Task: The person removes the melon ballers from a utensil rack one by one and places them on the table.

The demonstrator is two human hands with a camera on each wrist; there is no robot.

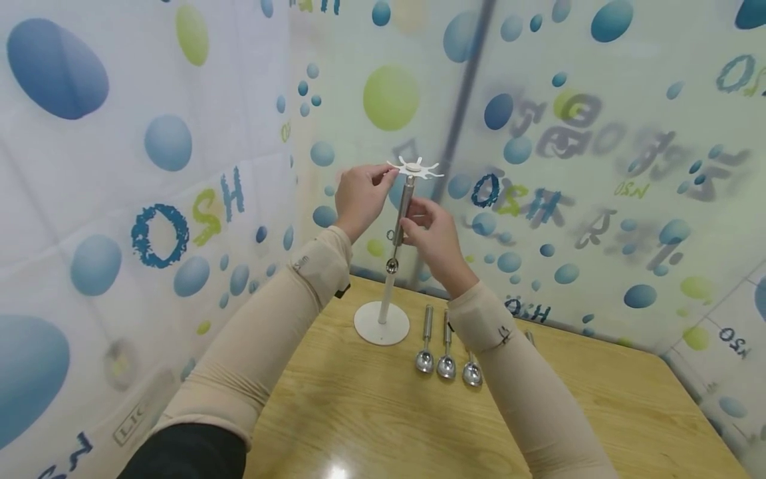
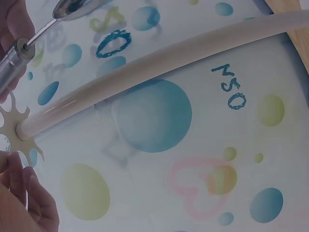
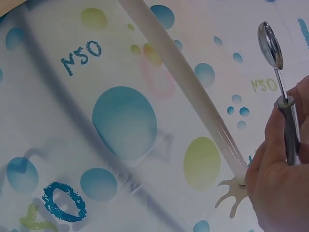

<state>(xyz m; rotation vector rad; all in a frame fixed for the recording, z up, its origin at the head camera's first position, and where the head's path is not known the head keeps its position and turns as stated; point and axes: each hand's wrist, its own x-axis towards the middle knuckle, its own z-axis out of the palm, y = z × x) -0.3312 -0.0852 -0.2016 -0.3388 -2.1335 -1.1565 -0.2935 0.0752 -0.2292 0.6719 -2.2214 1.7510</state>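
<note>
A white utensil stand (image 1: 386, 296) rises from a round base, with a star-shaped plate of curved hooks (image 1: 417, 171) on top. My left hand (image 1: 362, 194) pinches one hook at the plate's left edge between thumb and finger. Below the plate, my right hand (image 1: 438, 243) holds a metal scoop (image 1: 404, 205) by its thick steel handle, bowl hanging down. In the head view, the handle's upper end overlaps the hooks. The right wrist view shows fingers around the scoop (image 3: 289, 125) beside the pole; this hand hides part of the hook plate (image 3: 232, 195) there.
Right of the stand's base, three similar scoops (image 1: 446, 366) lie in a row on the wooden table (image 1: 347, 406). A further metal handle (image 1: 530, 338) shows beyond my right sleeve. A patterned curtain (image 1: 598, 233) hangs close behind the table and along the left.
</note>
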